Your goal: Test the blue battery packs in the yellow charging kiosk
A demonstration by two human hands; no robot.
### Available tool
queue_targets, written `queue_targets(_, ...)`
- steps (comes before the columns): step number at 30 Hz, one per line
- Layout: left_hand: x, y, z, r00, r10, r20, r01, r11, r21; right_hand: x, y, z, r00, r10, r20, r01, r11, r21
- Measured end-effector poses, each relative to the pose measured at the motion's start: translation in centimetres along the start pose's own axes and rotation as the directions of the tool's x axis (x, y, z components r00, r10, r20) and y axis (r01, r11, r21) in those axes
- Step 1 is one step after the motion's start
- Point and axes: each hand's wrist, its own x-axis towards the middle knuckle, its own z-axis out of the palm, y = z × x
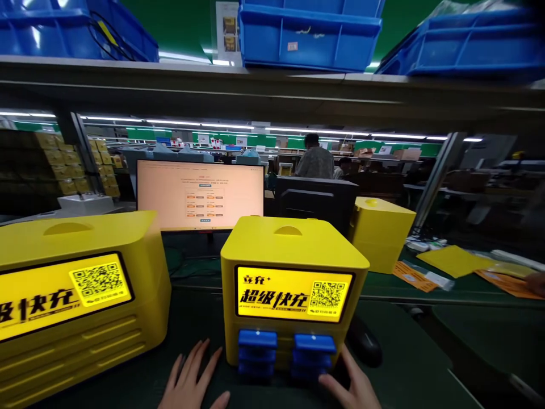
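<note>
Low in frame, the left hand (191, 380) lies open beside the middle box (293, 295); the right hand (355, 383), open, flanks its lower right corner, probably to steady it.

dark green bench (409, 352) under three yellow boxes (293, 243), a black mouse (367, 342) and some orange sheets (412, 276)

Blue bins (336, 45) on shelf (191, 76), lit monitor (164, 199), distant person (315, 163)
</note>
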Motion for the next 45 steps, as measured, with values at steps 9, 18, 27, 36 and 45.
queue_targets(9, -0.6, 0.3, -0.9, 0.998, 0.044, -0.034, -0.046, 0.998, -0.047, -0.2, -1.2, 0.0, 0.996, -0.068, 0.059, 0.072, 0.996, -0.061)
queue_targets(18, -0.7, -0.1, -0.9, 0.997, 0.030, 0.073, -0.026, 0.999, -0.043, -1.0, -1.5, -0.9, 0.966, -0.120, 0.231, 0.183, 0.943, -0.276)
queue_targets(27, -0.5, -1.0, -0.1, 0.998, 0.039, 0.048, -0.037, 0.999, -0.039, -1.1, -2.2, -1.0, 0.962, -0.129, 0.241, 0.203, 0.926, -0.317)
queue_targets(36, -0.7, -0.6, -0.3, 0.991, -0.029, 0.133, 0.042, 0.994, -0.099, -1.1, -1.5, -0.9, 0.962, -0.108, 0.249, 0.201, 0.900, -0.386)
queue_targets(45, -1.6, 1.3, -2.7, 0.979, -0.043, 0.199, 0.072, 0.987, -0.142, -1.4, -0.2, -1.1, 0.962, -0.144, 0.231, 0.230, 0.883, -0.409)
